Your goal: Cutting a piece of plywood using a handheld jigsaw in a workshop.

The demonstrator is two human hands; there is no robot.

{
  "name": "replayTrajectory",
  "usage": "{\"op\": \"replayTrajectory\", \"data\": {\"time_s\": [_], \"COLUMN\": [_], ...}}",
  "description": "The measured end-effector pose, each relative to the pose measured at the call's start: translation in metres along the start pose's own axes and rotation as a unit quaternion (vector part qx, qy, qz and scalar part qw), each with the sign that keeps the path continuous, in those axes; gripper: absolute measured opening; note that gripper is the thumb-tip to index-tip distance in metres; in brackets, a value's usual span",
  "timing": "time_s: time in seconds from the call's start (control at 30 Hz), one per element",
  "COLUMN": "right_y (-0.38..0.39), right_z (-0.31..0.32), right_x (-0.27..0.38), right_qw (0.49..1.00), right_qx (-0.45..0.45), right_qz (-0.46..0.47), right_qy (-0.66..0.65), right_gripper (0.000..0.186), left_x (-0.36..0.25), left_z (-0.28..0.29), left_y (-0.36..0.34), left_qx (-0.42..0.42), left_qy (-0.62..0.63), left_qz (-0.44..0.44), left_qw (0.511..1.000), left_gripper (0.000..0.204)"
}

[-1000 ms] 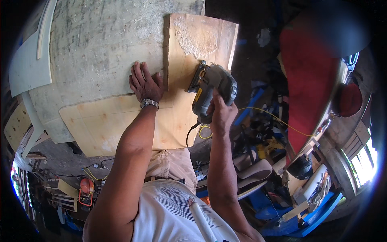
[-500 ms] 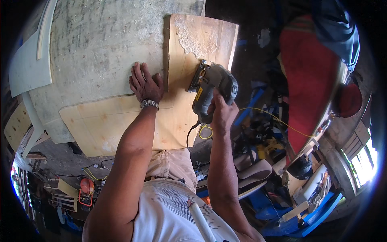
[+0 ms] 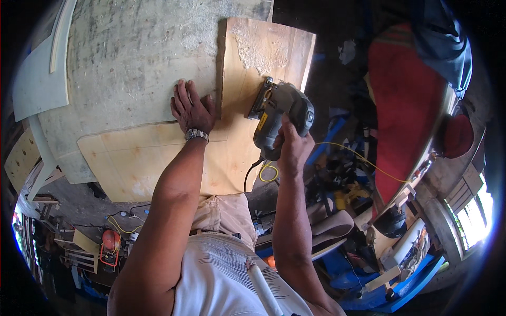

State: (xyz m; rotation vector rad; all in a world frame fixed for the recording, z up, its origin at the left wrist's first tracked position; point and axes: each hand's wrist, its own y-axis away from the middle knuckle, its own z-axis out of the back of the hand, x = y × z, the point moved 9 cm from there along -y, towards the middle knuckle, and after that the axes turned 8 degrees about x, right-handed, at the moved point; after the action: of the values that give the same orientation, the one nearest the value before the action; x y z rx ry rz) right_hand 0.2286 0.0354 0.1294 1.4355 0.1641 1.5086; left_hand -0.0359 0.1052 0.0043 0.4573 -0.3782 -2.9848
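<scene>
My right hand (image 3: pixel 291 143) is wrapped round the grip of a dark grey jigsaw (image 3: pixel 279 118). The jigsaw's base plate rests on a light plywood sheet (image 3: pixel 158 150) near its right side. Sawdust (image 3: pixel 259 52) is heaped on the far part of this sheet. My left hand (image 3: pixel 194 109), with a metal-band watch (image 3: pixel 196 135) at the wrist, lies flat with fingers stretched out on a greyish, weathered board (image 3: pixel 137 68), just left of the jigsaw. A black cord hangs from the jigsaw's rear. The blade is hidden.
A yellow cable (image 3: pixel 348 147) runs to the right, past a long red panel (image 3: pixel 403 105). Blue cloth (image 3: pixel 443 47) hangs at the far right. Clutter and blue pieces lie lower right. An orange-red machine (image 3: pixel 111 242) stands lower left. A cigarette (image 3: pixel 263 289) juts up close to the camera.
The view has shifted very slightly. My left hand stays flat on the board, and the jigsaw in my right hand shows no clear movement along the plywood.
</scene>
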Motion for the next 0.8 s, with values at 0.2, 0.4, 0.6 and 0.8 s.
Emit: {"op": "replayTrajectory", "data": {"time_s": [0.2, 0.4, 0.6, 0.8], "right_y": [-0.001, -0.005, -0.008, -0.009], "right_z": [-0.001, 0.000, 0.000, 0.001], "right_x": [0.003, 0.003, 0.003, 0.004], "right_qw": [1.000, 1.000, 1.000, 1.000], "right_qx": [0.003, 0.009, 0.012, 0.013], "right_qz": [0.001, 0.005, -0.005, -0.011], "right_qy": [0.015, 0.016, -0.002, 0.010], "right_gripper": [0.027, 0.027, 0.021, 0.022], "left_x": [0.002, 0.002, 0.005, 0.003], "left_z": [0.000, 0.000, -0.006, -0.003], "left_y": [0.001, 0.001, 0.002, 0.000], "left_qx": [-0.005, -0.007, -0.002, 0.004], "left_qy": [0.005, 0.000, 0.004, 0.003], "left_qz": [-0.002, -0.005, 0.001, 0.002], "left_qw": [1.000, 1.000, 1.000, 1.000], "left_gripper": [0.069, 0.070, 0.071, 0.071]}}
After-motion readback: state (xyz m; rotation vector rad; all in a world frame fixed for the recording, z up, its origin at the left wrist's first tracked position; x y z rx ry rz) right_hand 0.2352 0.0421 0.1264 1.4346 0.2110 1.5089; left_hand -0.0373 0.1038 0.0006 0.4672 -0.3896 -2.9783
